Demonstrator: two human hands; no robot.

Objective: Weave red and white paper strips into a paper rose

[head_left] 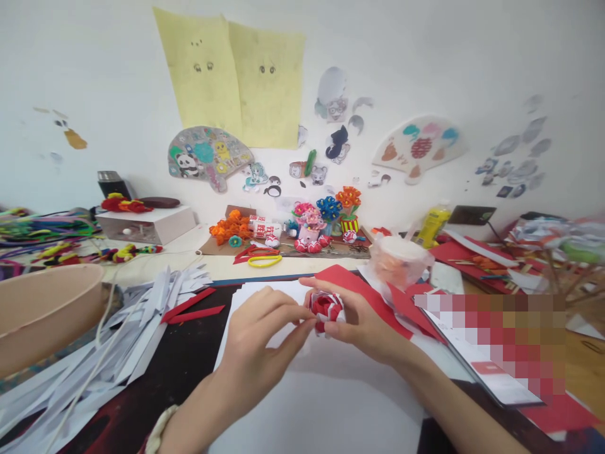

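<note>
A small red and white ball woven from paper strips [327, 308] is held between my hands over a stack of white paper [321, 397]. My right hand [362, 321] is closed around the ball's right side, thumb in front and fingers behind. The fingers of my left hand [265, 328] pinch together at the ball's left edge, apparently on one of its strips. What lies exactly between those fingertips is too small to make out. The ball's underside and back are partly hidden by my fingers.
White paper strips [137, 340] and red strips [196, 309] lie left, near a beige basin [47, 302]. Red paper [350, 290], a lidded cup [399, 258] and a tablet or phone [477, 353] are right. Craft flowers [326, 214] stand along the wall.
</note>
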